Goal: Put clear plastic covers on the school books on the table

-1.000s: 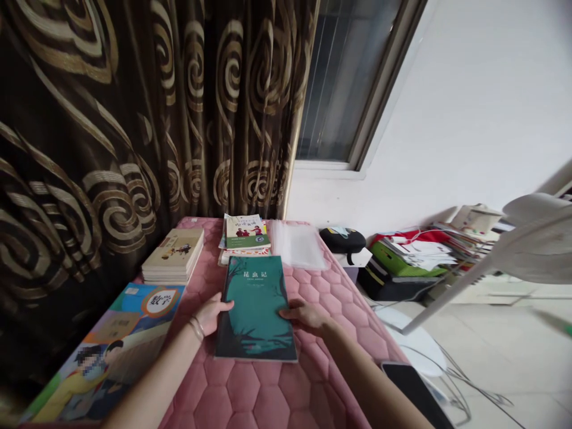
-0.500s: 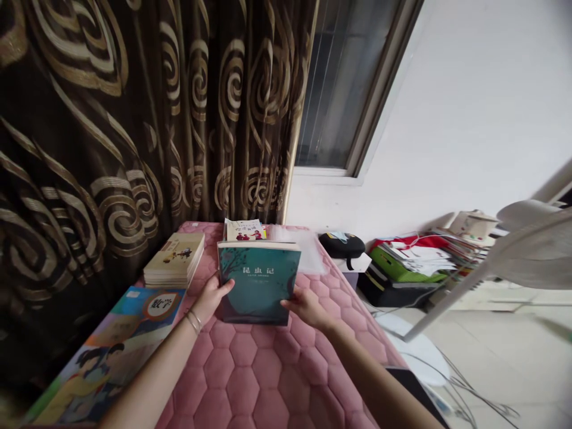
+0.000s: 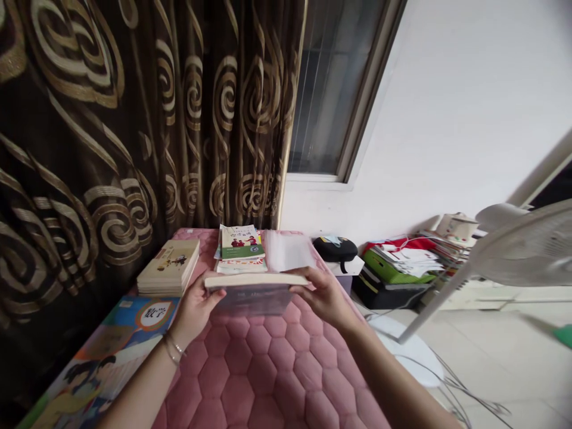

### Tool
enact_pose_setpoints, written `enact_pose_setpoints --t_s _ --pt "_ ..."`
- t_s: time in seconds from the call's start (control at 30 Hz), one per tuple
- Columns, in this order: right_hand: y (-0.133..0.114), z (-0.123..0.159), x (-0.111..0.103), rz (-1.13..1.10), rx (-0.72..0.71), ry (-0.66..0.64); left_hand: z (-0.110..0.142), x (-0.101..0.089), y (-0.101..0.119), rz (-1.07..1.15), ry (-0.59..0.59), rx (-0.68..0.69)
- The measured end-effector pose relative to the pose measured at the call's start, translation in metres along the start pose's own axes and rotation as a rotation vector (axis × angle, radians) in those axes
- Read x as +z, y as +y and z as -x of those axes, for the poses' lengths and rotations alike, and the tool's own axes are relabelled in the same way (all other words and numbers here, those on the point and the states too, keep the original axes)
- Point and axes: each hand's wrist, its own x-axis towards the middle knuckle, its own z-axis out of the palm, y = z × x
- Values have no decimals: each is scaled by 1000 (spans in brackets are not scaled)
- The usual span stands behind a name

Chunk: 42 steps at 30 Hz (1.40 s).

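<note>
Both hands grip a teal paperback book [image 3: 252, 297] by its two sides, above the pink quilted mat [image 3: 268, 369]. Its page edge faces up and its cover is foreshortened and a little blurred. My left hand [image 3: 199, 307], with thin bracelets at the wrist, is closed on the left edge, thumb on the cover. On the right edge my right hand [image 3: 319, 298] is closed too, fingers over the top corner. Behind the book lie a small pile of booklets [image 3: 241, 244] and clear plastic sleeves [image 3: 288, 250].
At left stand a stack of tan books [image 3: 167, 265] and a large mathematics textbook [image 3: 111, 351]. Right of the mat are a black case [image 3: 335, 248], a green and black bag [image 3: 397, 268] with papers, and a white fan [image 3: 527, 244] with cables on the floor. A patterned curtain [image 3: 201, 107] hangs behind.
The book has tipped from nearly upright, front cover showing, to top edge toward me. My right hand has shifted up to its top corner. The booklets behind show more.
</note>
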Motion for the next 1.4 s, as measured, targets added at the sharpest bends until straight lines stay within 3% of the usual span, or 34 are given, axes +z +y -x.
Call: enact_pose_setpoints --t_s 0.13,0.3,0.47,0.67,0.97,1.1,1.3,1.4 --pt "-1 16 0 58 -60 10 14 -8 -2 -28 -22 37" --pt "22 42 3 171 -113 -111 36 -19 -20 -184 -152 76" --pt "39 67 2 176 -200 -191 57 -26 -34 -310 -305 262" --pt "38 72 1 185 -174 -200 59 -26 -35 -362 -321 338" --pt "44 73 3 116 -104 -180 57 -22 -36 -371 -297 289" --pt "40 59 5 182 -111 -80 41 -15 -33 -348 -234 220" --pt "11 6 9 175 -145 269 -17 8 9 -224 -71 275" --pt "6 -7 15 178 -92 346 -31 19 18 -177 -39 279"
